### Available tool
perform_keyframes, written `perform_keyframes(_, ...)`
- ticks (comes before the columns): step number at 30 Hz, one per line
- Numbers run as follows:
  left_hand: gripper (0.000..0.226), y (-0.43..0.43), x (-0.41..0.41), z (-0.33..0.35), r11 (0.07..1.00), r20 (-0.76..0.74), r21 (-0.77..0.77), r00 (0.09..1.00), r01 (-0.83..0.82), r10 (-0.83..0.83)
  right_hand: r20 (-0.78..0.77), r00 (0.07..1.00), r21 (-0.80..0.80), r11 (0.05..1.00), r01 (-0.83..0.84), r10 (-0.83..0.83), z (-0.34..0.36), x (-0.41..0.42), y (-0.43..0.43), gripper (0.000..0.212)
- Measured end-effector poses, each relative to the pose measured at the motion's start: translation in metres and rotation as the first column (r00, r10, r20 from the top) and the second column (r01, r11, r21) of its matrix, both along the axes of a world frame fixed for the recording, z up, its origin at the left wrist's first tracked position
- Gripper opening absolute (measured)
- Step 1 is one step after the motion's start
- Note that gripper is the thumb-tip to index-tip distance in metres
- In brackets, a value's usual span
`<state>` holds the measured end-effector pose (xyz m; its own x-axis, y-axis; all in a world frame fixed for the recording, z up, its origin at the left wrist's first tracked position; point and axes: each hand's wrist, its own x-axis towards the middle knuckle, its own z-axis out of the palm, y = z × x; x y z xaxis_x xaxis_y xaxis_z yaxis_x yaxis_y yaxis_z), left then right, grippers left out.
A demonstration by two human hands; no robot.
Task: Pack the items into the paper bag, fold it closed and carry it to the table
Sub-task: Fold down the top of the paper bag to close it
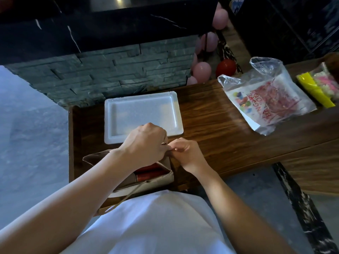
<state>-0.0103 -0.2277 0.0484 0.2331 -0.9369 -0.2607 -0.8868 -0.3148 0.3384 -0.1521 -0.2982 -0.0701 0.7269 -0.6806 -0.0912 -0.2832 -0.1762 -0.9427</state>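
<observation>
A brown paper bag (157, 180) stands at the near edge of the wooden counter (220, 125), its mouth open toward me. Inside it lie red cylindrical items (148, 173), partly hidden by my left forearm. My left hand (145, 142) is closed over the bag's far top edge. My right hand (187, 153) pinches the same edge at the bag's right corner, fingertips touching the left hand. A twine handle of the bag hangs down near my white shirt.
A white foam tray (117, 114) lies just beyond the bag. To the right sit a clear plastic bag of balloons (267, 99) and a yellow packet (313, 90). Pink and red balloons (201, 70) hang past the counter's far edge, beside a dark stone wall.
</observation>
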Motion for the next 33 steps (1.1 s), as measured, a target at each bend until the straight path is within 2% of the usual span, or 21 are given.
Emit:
perform_keyframes(3, 0.026, 0.002, 0.000, -0.001, 1.000, 0.023, -0.002, 0.999, 0.030, -0.030, -0.048, 0.999, -0.129, 0.991, -0.029, 0.023, -0.003, 0.001, -0.004, 0.013)
perform_keyframes(6, 0.027, 0.000, 0.002, 0.001, 0.999, 0.046, -0.012, 0.998, 0.047, -0.046, -0.091, 0.996, -0.087, 0.996, -0.017, 0.010, -0.005, 0.004, -0.009, 0.015)
perform_keyframes(11, 0.014, -0.002, 0.014, 0.004, 0.998, 0.004, -0.035, 0.998, 0.058, -0.058, -0.064, 0.995, 0.011, 0.997, -0.072, 0.072, 0.001, 0.003, -0.013, 0.009)
perform_keyframes(15, 0.015, -0.003, 0.011, -0.001, 0.994, 0.031, -0.091, 0.998, 0.063, -0.061, -0.029, 0.999, 0.028, 0.999, -0.026, 0.027, 0.007, 0.001, -0.011, 0.012)
perform_keyframes(24, 0.013, -0.001, -0.003, -0.005, 0.981, 0.058, -0.110, 0.986, 0.161, -0.156, -0.082, 0.994, -0.138, 0.987, -0.086, 0.075, 0.005, -0.003, -0.017, 0.008)
perform_keyframes(30, 0.016, -0.005, 0.005, -0.002, 0.986, 0.045, -0.094, 0.990, 0.136, -0.132, -0.156, 0.976, -0.261, 0.947, -0.188, 0.151, -0.005, -0.004, -0.018, 0.008)
perform_keyframes(33, 0.015, -0.004, 0.001, -0.001, 0.985, 0.040, -0.083, 0.988, 0.150, -0.147, -0.132, 0.989, -0.278, 0.954, -0.107, 0.073, -0.015, -0.005, -0.015, 0.008)
